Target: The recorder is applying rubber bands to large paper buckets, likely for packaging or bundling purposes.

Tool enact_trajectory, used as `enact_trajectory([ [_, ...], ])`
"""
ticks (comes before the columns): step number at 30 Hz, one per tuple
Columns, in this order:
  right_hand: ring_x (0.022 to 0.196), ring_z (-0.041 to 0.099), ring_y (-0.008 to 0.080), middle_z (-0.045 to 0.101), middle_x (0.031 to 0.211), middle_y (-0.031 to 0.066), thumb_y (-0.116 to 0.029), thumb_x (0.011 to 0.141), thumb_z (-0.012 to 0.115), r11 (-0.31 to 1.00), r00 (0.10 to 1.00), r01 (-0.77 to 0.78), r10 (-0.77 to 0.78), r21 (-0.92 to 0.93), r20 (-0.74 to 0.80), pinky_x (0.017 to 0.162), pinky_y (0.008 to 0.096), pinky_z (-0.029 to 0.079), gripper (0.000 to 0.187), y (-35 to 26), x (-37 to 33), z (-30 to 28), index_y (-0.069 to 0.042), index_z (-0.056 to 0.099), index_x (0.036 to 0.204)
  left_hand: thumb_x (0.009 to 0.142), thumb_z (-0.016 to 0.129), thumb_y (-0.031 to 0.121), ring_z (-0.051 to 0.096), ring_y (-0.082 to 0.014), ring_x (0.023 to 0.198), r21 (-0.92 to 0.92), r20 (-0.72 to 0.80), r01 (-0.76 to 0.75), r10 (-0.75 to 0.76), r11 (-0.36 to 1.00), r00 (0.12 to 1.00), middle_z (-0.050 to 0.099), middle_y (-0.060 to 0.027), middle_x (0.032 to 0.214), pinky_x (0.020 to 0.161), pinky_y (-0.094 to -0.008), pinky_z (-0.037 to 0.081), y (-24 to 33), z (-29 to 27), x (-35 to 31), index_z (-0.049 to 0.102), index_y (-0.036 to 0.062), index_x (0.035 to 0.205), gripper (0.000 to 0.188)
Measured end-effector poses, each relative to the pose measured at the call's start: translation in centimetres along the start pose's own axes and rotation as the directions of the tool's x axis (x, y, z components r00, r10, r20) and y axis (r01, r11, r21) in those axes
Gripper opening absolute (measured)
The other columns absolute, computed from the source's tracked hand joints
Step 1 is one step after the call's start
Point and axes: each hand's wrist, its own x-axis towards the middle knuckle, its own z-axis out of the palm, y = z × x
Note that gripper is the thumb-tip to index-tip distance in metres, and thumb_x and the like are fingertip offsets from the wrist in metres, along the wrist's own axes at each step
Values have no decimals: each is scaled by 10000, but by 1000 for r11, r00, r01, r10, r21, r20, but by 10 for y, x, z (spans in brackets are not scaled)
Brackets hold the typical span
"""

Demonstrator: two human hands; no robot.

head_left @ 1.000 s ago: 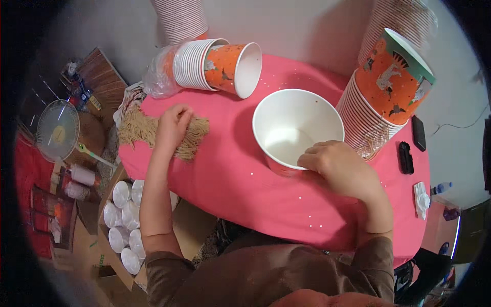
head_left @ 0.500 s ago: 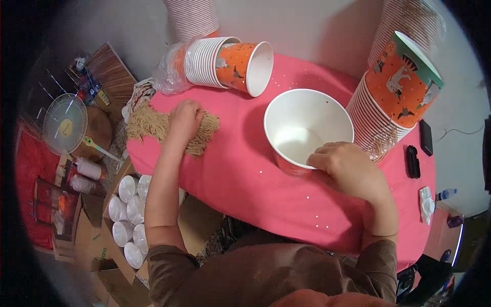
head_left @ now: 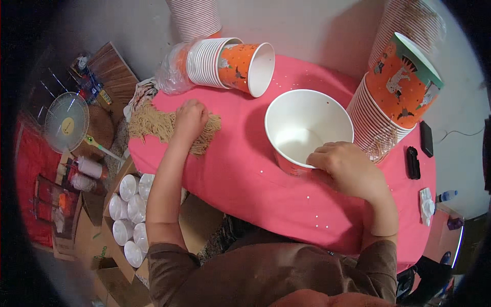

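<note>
My left hand (head_left: 191,121) is closed over a flat bundle of tan strings (head_left: 208,134) at the left of the table; whether strands are pinched in its fingers is hidden. A big paper bucket (head_left: 296,120), white inside and orange outside, stands upright in the middle with its mouth up. My right hand (head_left: 335,162) grips its near right rim, fingertips curled over the edge. The inside of the bucket shows a small dark speck near the top of its wall. Behind the strings, a nested stack of orange paper buckets (head_left: 238,66) lies on its side, partly in clear plastic.
A tall nested bucket stack (head_left: 383,110) leans at the right of the pink-covered table (head_left: 245,189). Beside it lie a black object (head_left: 413,162) and a crumpled white tissue (head_left: 426,205). On the floor at left, a cardboard box (head_left: 115,184) holds several clear-topped cups near a fan (head_left: 66,123).
My left hand has shifted slightly to the right over the strings. My right hand keeps its hold on the bucket's rim, and the bucket stays in place.
</note>
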Motion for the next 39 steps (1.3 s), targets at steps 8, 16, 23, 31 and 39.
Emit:
enact_trajectory([
  [8,798,622,351,634,779,134,-83,708,700,998,1000,0,2,64,-24,706,445,484,196,1,8,3,-21,620,875,761,667,-40,611,-226,713,-675,-509,-434,49,596,859,633,-96,828,651,-332,502,139,-74,-70,598,37,828,124],
  [16,691,626,325,631,748,135,-119,842,668,987,960,62,-18,148,-278,609,404,487,118,-8,17,1,-12,634,878,744,678,-43,582,-146,616,-847,-284,-217,-69,485,956,604,-62,749,544,-260,467,170,-67,-103,601,39,833,143],
  [23,703,623,363,615,705,180,-156,853,631,988,968,37,1,148,-250,634,472,478,130,-10,27,-2,-26,634,842,728,683,-41,602,-163,593,-796,-389,-287,-88,534,917,588,-55,717,522,-278,488,180,-65,-90,597,40,804,141],
  [31,722,638,337,655,773,155,-57,827,643,992,987,49,-31,113,-159,638,410,493,80,-5,35,-2,-14,659,893,723,695,-32,601,-167,576,-796,-401,-285,-112,534,909,583,-57,698,514,-293,492,187,-60,-86,596,41,804,147],
  [39,697,656,297,664,762,141,-31,803,632,954,996,90,-82,285,-42,623,368,497,84,9,61,8,-25,656,883,730,717,-10,627,-191,595,-802,-430,-301,-148,516,890,602,-65,709,506,-299,493,194,-62,-86,606,40,814,147],
])
